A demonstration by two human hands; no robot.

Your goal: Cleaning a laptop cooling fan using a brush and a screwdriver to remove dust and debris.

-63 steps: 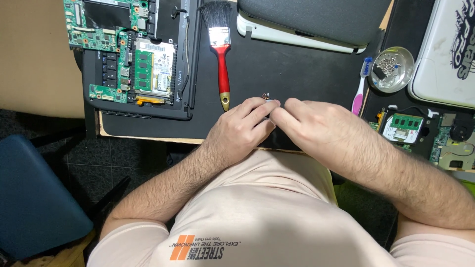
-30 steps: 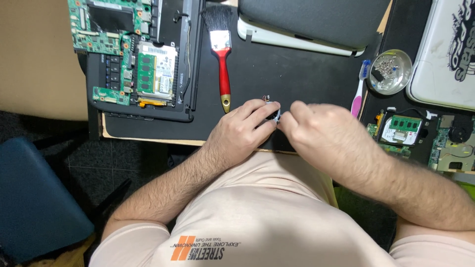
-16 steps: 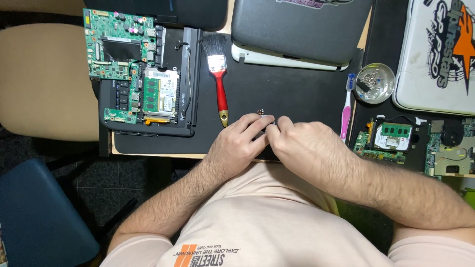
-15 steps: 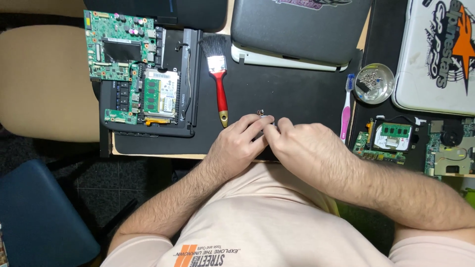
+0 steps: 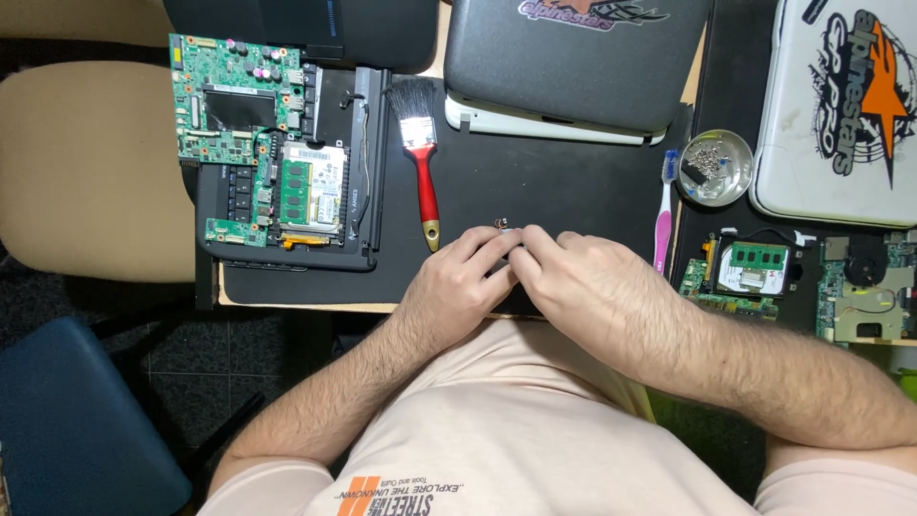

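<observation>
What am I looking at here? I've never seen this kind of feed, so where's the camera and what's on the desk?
The one view comes from a camera worn on the person's head, looking straight down. No machine: two bare hands meet at the desk's near edge. The left hand and right hand pinch a small part between their fingertips; it is too small to identify. On the black mat lie a red-handled brush, a pink toothbrush and a small metal dish of screws. To the left sits an opened laptop base with green circuit boards; more boards lie to the right.
</observation>
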